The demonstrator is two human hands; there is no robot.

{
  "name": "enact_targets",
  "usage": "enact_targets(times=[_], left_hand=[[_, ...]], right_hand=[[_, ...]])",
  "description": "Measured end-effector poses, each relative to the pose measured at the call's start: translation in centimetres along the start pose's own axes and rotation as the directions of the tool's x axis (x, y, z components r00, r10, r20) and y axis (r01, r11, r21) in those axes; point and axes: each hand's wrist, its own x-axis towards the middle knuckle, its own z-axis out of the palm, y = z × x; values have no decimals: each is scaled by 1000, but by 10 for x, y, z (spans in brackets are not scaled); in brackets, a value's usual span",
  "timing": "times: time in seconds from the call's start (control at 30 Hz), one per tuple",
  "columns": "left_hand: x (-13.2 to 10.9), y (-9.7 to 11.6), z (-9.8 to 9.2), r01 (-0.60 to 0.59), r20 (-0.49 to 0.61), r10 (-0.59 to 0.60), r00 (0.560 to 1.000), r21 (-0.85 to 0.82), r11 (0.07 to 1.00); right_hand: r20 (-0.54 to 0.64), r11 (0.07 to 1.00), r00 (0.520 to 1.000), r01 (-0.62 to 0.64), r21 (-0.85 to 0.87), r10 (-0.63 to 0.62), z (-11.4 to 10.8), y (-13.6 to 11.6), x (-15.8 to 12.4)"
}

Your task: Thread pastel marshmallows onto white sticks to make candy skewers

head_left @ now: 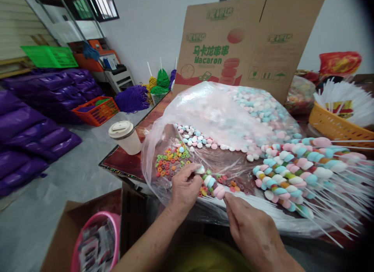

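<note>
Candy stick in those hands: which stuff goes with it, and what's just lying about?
Goes with it:
- candy stick
- loose pink, white and blue candies
- ring candies
- loose white sticks
- filled sticks

Seems to be just lying about:
- lidded cup
- pink tub
- orange crate
- purple bundles

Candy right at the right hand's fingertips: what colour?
Pink; that candy shows best in the head view, the only one.
</note>
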Motion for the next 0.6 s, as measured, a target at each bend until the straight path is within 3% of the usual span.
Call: enact_targets(times=[0.1, 0.2, 0.3, 0.4, 0.47, 0.53, 0.6], left_hand=[[-6, -9, 2, 74, -51, -74, 996, -7, 997], [-9, -14, 2, 73, -92, -73, 993, 0, 997], [-3, -7, -3, 4, -24, -3, 1000, 21, 1000], [9, 4, -10, 95, 58, -92, 994, -67, 993], [17, 7, -8, 229, 44, -225, 973, -242, 943], [22, 7, -2, 345, 55, -358, 932, -435, 832], [23, 7, 6, 452, 142, -454, 879, -548, 704]], right_hand=[[-23, 1000, 1000, 16, 20, -15, 7, -5, 0], [-10, 1000, 1000, 6, 18, -6, 16, -9, 2], [18, 996, 999, -45, 81, 44, 21, -8, 5], [33, 979, 996, -93, 182, 89, 22, -5, 6], [63, 969, 993, -113, 218, 102, 21, -3, 6], [91, 965, 991, -120, 235, 101, 21, -4, 4], [98, 964, 990, -121, 239, 100, 21, -6, 2]])
